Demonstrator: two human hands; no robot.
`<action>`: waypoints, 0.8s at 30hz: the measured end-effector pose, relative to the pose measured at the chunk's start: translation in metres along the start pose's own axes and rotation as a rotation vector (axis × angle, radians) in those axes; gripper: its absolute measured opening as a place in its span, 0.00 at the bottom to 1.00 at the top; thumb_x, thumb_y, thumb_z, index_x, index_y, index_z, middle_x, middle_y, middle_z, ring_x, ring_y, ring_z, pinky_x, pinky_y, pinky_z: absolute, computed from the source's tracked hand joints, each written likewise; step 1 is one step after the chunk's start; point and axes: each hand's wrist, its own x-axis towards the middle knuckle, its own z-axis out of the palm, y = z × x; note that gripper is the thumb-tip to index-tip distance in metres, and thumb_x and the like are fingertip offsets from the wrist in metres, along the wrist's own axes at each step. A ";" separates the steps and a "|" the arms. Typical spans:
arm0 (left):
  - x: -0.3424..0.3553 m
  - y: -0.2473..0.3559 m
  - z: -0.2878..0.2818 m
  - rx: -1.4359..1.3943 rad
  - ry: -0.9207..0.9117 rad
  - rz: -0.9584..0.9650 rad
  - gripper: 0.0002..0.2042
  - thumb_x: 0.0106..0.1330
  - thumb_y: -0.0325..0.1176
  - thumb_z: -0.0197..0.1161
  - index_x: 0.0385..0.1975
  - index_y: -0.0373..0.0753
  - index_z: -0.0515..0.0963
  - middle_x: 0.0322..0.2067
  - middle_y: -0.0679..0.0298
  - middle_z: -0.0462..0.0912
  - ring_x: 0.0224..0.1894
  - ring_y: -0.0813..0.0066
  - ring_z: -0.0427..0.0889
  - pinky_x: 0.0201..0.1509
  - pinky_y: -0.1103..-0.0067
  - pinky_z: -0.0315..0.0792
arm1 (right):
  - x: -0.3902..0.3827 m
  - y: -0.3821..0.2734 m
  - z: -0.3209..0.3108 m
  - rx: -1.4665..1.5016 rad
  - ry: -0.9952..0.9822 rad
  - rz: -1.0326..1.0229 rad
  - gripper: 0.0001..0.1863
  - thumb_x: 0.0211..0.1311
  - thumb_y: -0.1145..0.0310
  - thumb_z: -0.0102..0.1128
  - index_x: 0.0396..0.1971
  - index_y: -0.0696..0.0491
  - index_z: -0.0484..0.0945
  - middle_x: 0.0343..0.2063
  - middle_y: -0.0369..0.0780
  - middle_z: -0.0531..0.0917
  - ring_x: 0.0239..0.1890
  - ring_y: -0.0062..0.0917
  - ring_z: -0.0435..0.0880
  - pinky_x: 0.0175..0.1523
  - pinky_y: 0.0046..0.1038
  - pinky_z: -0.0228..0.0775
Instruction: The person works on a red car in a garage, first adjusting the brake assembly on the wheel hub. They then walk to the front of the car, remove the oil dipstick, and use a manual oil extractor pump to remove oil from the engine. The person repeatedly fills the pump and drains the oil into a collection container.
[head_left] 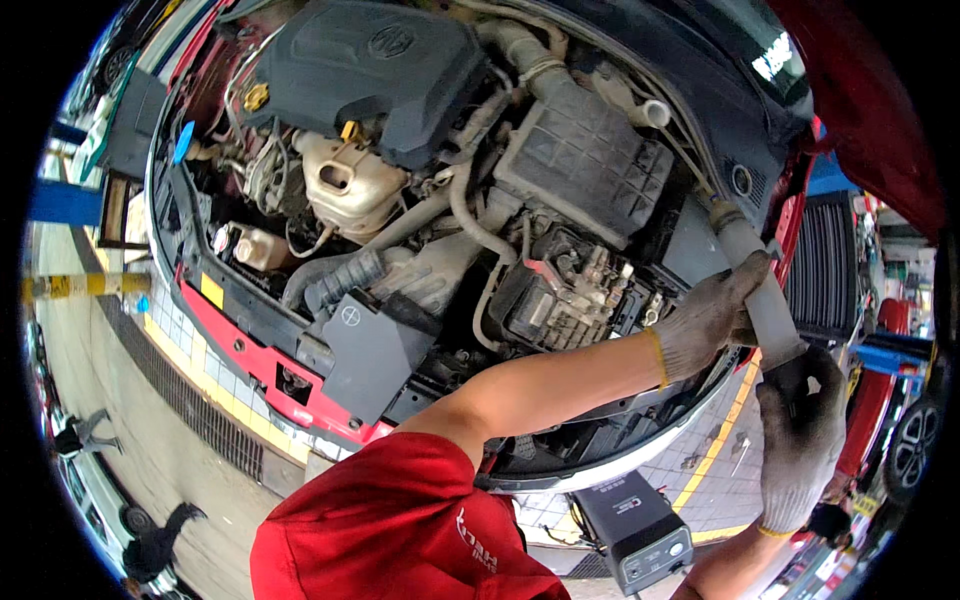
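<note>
My left hand (715,320), in a grey knit glove, has its fingers wrapped round a long grey tubular object (769,317) on the right side of the engine bay. My gloved right hand (800,435) grips its dark lower end. Its upper end reaches a metal fitting (727,215) beside the windshield-side edge of the bay; whether they are joined I cannot tell. To the left are the battery (540,295) with exposed terminals, a black ribbed airbox (580,170) and a black engine cover (365,75).
The raised red hood (860,120) is at upper right. A black machine (625,530) stands below the front bumper. A yellow-and-black post (85,287) is at left. Two people (150,550) (80,435) are by cars at lower left. A red car (870,420) and dark ribbed panel (820,260) are at right.
</note>
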 end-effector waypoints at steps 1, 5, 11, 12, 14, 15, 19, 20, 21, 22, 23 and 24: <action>0.005 0.001 -0.005 -0.018 -0.019 0.012 0.36 0.77 0.66 0.57 0.65 0.36 0.71 0.58 0.54 0.81 0.59 0.58 0.85 0.66 0.60 0.78 | 0.006 -0.005 0.001 -0.013 0.005 -0.034 0.31 0.60 0.69 0.76 0.63 0.55 0.77 0.52 0.49 0.84 0.50 0.44 0.86 0.58 0.39 0.79; 0.013 0.015 0.003 -0.041 -0.045 0.047 0.39 0.77 0.69 0.56 0.66 0.35 0.70 0.59 0.52 0.81 0.60 0.57 0.85 0.67 0.58 0.76 | 0.022 -0.023 -0.006 -0.093 0.035 -0.157 0.29 0.61 0.68 0.76 0.62 0.54 0.78 0.51 0.49 0.86 0.51 0.44 0.87 0.57 0.41 0.79; 0.025 0.043 0.012 -0.161 -0.004 0.083 0.37 0.75 0.69 0.58 0.64 0.38 0.74 0.57 0.52 0.85 0.54 0.59 0.87 0.61 0.60 0.81 | 0.074 -0.062 -0.015 -0.244 0.017 -0.408 0.25 0.63 0.64 0.74 0.58 0.54 0.80 0.49 0.50 0.88 0.52 0.49 0.87 0.55 0.44 0.79; 0.030 0.042 0.015 -0.185 -0.012 0.073 0.37 0.75 0.69 0.58 0.64 0.38 0.74 0.57 0.53 0.85 0.53 0.60 0.88 0.60 0.60 0.81 | 0.082 -0.064 -0.013 -0.279 0.047 -0.442 0.24 0.63 0.63 0.74 0.58 0.54 0.80 0.49 0.51 0.88 0.52 0.49 0.87 0.55 0.45 0.79; 0.033 0.047 0.019 -0.201 -0.065 0.099 0.34 0.77 0.70 0.52 0.63 0.44 0.77 0.56 0.60 0.86 0.53 0.64 0.87 0.59 0.60 0.81 | 0.100 -0.071 -0.004 -0.342 0.105 -0.520 0.24 0.64 0.61 0.73 0.56 0.54 0.81 0.49 0.52 0.88 0.53 0.50 0.87 0.56 0.47 0.78; 0.031 0.052 0.022 -0.202 -0.105 0.120 0.34 0.78 0.70 0.50 0.63 0.45 0.76 0.56 0.62 0.86 0.54 0.65 0.87 0.59 0.60 0.81 | 0.108 -0.083 -0.005 -0.367 0.031 -0.440 0.25 0.64 0.58 0.73 0.56 0.55 0.81 0.51 0.54 0.87 0.55 0.51 0.86 0.58 0.47 0.78; 0.036 0.075 0.028 -0.288 -0.180 0.088 0.31 0.82 0.67 0.41 0.65 0.50 0.76 0.58 0.63 0.85 0.58 0.63 0.84 0.63 0.56 0.79 | 0.141 -0.088 0.011 -0.454 0.056 -0.537 0.28 0.64 0.54 0.71 0.58 0.57 0.81 0.50 0.56 0.87 0.55 0.52 0.86 0.60 0.46 0.78; 0.037 0.083 0.024 -0.320 -0.195 0.081 0.30 0.82 0.67 0.41 0.65 0.51 0.76 0.59 0.62 0.85 0.59 0.62 0.84 0.64 0.55 0.79 | 0.146 -0.094 0.016 -0.458 0.055 -0.530 0.28 0.64 0.54 0.71 0.57 0.57 0.81 0.50 0.56 0.87 0.55 0.52 0.86 0.60 0.46 0.78; 0.038 0.089 0.022 -0.299 -0.135 0.068 0.30 0.82 0.66 0.41 0.66 0.50 0.76 0.60 0.62 0.84 0.60 0.60 0.83 0.66 0.55 0.78 | 0.150 -0.102 0.020 -0.463 0.054 -0.521 0.28 0.64 0.53 0.71 0.57 0.57 0.82 0.50 0.56 0.87 0.55 0.52 0.86 0.60 0.47 0.78; 0.039 0.092 0.022 -0.342 -0.168 0.069 0.30 0.82 0.66 0.42 0.65 0.50 0.76 0.59 0.61 0.85 0.60 0.60 0.84 0.66 0.55 0.78 | 0.153 -0.107 0.021 -0.467 0.053 -0.510 0.28 0.64 0.53 0.71 0.57 0.57 0.82 0.50 0.56 0.87 0.55 0.52 0.86 0.60 0.47 0.78; 0.042 0.094 0.021 -0.384 -0.205 0.071 0.30 0.82 0.66 0.42 0.65 0.51 0.76 0.59 0.61 0.85 0.59 0.59 0.84 0.66 0.55 0.78 | 0.156 -0.110 0.022 -0.476 0.054 -0.495 0.26 0.64 0.53 0.70 0.54 0.57 0.83 0.51 0.56 0.87 0.55 0.52 0.85 0.60 0.48 0.77; 0.043 0.095 0.022 -0.426 -0.243 0.074 0.30 0.81 0.66 0.42 0.64 0.51 0.77 0.59 0.61 0.85 0.59 0.59 0.84 0.66 0.55 0.78 | 0.157 -0.114 0.019 -0.460 0.031 -0.497 0.25 0.64 0.54 0.70 0.53 0.57 0.83 0.51 0.56 0.87 0.55 0.53 0.85 0.60 0.48 0.77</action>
